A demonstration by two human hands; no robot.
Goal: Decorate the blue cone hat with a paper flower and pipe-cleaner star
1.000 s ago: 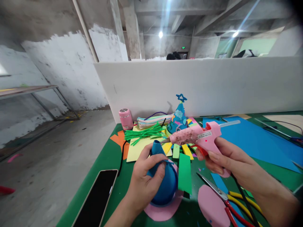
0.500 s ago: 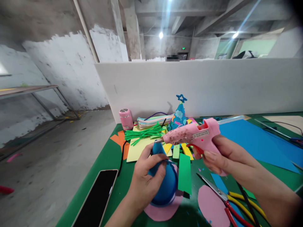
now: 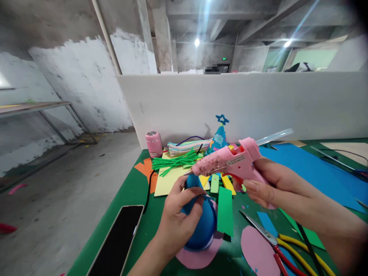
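So here's where we're at. Our left hand [image 3: 175, 216] is wrapped around the blue cone [image 3: 204, 226], thumb across the front and the other fingers curled round the upper part near the tip. It's a closed grip, not a pinch. The cone stands upright on a pink foam disc [image 3: 198, 260] near the front of the green table [image 3: 132, 193], just right of the phone [image 3: 117, 241], which lies flat with its dark screen up.

Our right hand [image 3: 268, 184] has the pink glue gun [image 3: 230, 163], fingers and thumb closed round the handle. The gun is held up off the table with the nozzle pointing left and a bit down, its tip right at the top of the cone. We honestly can't tell whether it's touching the cone. A clear glue stick [image 3: 274, 136] pokes out the back.

Around all that:
- a green strip [image 3: 224, 209] lies flat just right of the cone
- scissors [image 3: 258, 229] and a pink oval [image 3: 255, 251] sit below the right wrist
- green pipe cleaners [image 3: 175, 163] lie on a yellow sheet [image 3: 165, 184] further back
- a decorated party hat [image 3: 219, 138] stands behind the gun
- a pink roll [image 3: 153, 143] sits by the white partition [image 3: 258, 103]
- a big blue sheet [image 3: 313, 172] is off to the right
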